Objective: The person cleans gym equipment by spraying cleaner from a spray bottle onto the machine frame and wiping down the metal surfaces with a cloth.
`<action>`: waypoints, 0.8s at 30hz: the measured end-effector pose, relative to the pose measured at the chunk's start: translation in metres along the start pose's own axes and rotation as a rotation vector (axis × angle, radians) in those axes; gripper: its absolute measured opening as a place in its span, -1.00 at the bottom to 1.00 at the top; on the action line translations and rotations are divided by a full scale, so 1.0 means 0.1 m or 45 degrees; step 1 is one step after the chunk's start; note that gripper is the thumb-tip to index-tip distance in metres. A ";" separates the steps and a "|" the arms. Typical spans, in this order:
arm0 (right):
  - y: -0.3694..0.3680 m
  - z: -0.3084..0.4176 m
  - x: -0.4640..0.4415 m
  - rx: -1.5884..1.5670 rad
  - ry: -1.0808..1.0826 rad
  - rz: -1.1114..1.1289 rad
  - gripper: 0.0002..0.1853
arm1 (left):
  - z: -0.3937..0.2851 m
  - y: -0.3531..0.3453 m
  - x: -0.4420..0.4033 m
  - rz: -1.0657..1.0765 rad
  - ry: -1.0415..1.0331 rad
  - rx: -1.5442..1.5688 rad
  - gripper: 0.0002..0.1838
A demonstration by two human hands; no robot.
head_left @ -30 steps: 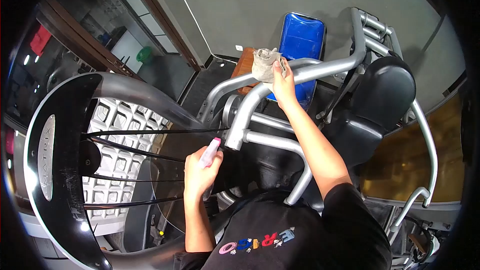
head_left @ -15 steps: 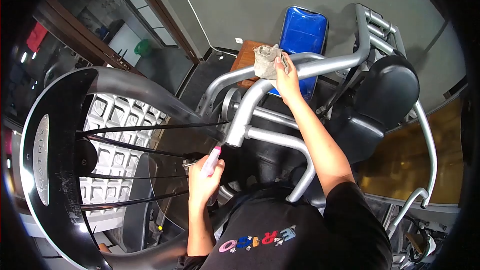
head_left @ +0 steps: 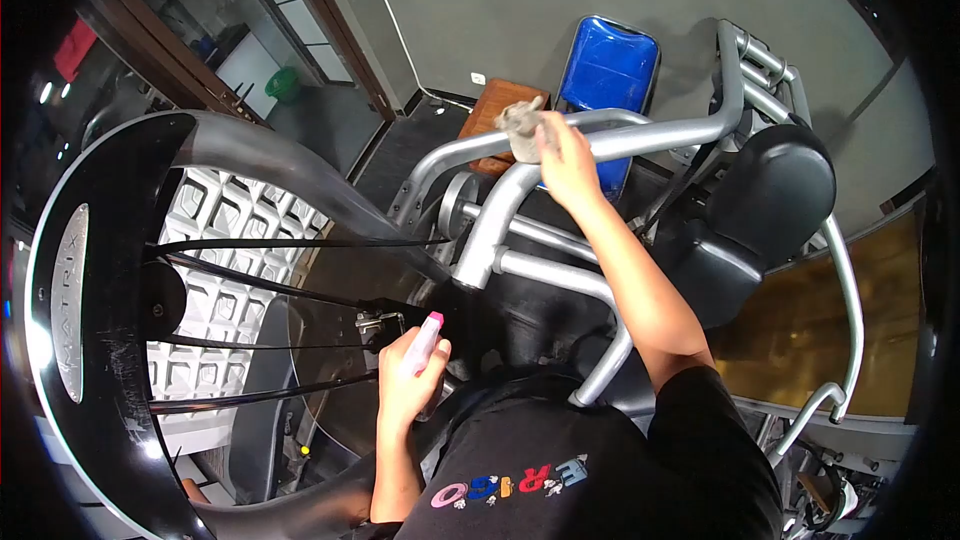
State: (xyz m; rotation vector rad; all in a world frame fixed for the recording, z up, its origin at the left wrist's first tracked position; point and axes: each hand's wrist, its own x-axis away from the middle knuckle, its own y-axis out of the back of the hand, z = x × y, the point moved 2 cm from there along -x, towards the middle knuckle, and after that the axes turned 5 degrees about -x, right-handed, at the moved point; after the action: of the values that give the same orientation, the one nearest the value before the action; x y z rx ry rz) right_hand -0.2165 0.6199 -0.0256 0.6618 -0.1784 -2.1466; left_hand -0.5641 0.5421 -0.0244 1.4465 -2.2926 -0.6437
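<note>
My right hand (head_left: 567, 155) is closed on a bunched grey-beige rag (head_left: 522, 132), slightly smeared by motion. The rag is at the bend of the silver tube frame (head_left: 497, 225) of an exercise machine; whether it presses on the metal is hard to tell. Lower left, my left hand (head_left: 408, 372) is wrapped round what looks like a spray bottle (head_left: 424, 345), with a pale pink head and a darker pink tip pointing up. Most of the bottle is hidden by the hand. Close by that hand are a metal clip (head_left: 378, 323) and black straps.
A black curved machine cover (head_left: 90, 310) fills the left side. Black straps (head_left: 270, 290) run from it toward the frame. At right is a black padded seat (head_left: 775, 180). A blue folding chair (head_left: 610, 65) and wooden box (head_left: 500, 105) stand by the grey wall.
The rag has gone from a wider, upright fold to a smaller bunch, with my right hand shifted slightly left. My left hand has dropped a little, still around the bottle. The view has shifted slightly.
</note>
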 end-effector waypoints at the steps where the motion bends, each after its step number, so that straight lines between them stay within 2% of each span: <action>1: -0.04 0.02 0.00 0.234 0.129 0.081 -0.64 | -0.01 0.00 -0.02 -0.011 -0.037 -0.017 -0.75; 2: -0.15 0.03 0.07 0.259 0.104 0.141 -0.61 | -0.02 0.00 -0.03 -0.024 -0.076 -0.034 -0.76; 3: -0.28 -0.05 0.16 0.399 0.283 0.146 -0.61 | -0.03 0.00 -0.04 -0.025 -0.082 -0.026 -0.76; 4: -0.27 0.22 0.22 0.592 0.241 0.488 -0.60 | -0.05 0.00 -0.04 -0.027 -0.089 -0.014 -0.76; 7: -0.42 0.29 0.48 0.348 0.385 0.707 -0.63 | 0.02 -0.05 -0.06 -0.019 -0.092 0.033 -0.77; 8: -0.40 0.25 0.46 0.356 0.387 0.702 -0.63 | 0.04 -0.06 -0.06 -0.005 -0.074 0.056 -0.78; 10: -0.32 0.23 0.42 0.109 0.270 1.000 -0.62 | 0.02 -0.07 -0.06 0.006 -0.083 0.071 -0.78; 11: -0.22 0.18 0.39 -0.269 -0.119 1.038 -0.63 | 0.01 -0.07 -0.06 0.016 -0.084 0.080 -0.78; 13: -0.03 -0.09 0.16 -0.392 -0.269 0.786 -0.67 | 0.00 -0.05 -0.03 0.023 -0.095 0.047 -0.78; 15: 0.28 0.00 -0.12 -0.042 -0.101 0.450 -0.73 | -0.01 -0.04 -0.02 0.024 -0.102 0.013 -0.78; 17: 0.42 0.04 -0.26 -0.054 -0.181 0.040 -0.74 | -0.02 -0.03 -0.01 0.051 -0.095 0.028 -0.78; 18: 0.36 0.01 -0.25 -0.056 -0.185 0.048 -0.74 | -0.05 -0.03 -0.01 0.050 -0.087 0.028 -0.78; 20: 0.10 -0.11 -0.18 0.410 -0.083 0.108 -0.81 | -0.14 -0.03 0.00 0.134 -0.156 0.013 -0.79; 21: -0.13 -0.10 0.00 0.699 0.385 0.316 -0.85 | -0.15 -0.06 0.01 0.135 -0.153 0.014 -0.79; 22: -0.33 0.07 0.25 0.473 0.693 0.294 -0.84 | -0.14 -0.09 0.02 0.170 -0.119 0.127 -0.80; 23: -0.63 -0.07 0.40 0.369 0.468 0.600 -0.81 | -0.14 -0.11 0.03 0.204 -0.086 0.241 -0.80; 24: -0.79 0.13 0.64 -0.291 0.358 0.967 -0.78 | -0.14 -0.12 0.03 0.202 -0.083 0.245 -0.80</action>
State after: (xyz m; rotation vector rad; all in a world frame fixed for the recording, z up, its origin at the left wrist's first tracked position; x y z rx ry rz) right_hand -0.3102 0.6174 -0.0677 0.6246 -0.0197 -1.3086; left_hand -0.5490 0.5326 -0.0187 1.3230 -2.5484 -0.4398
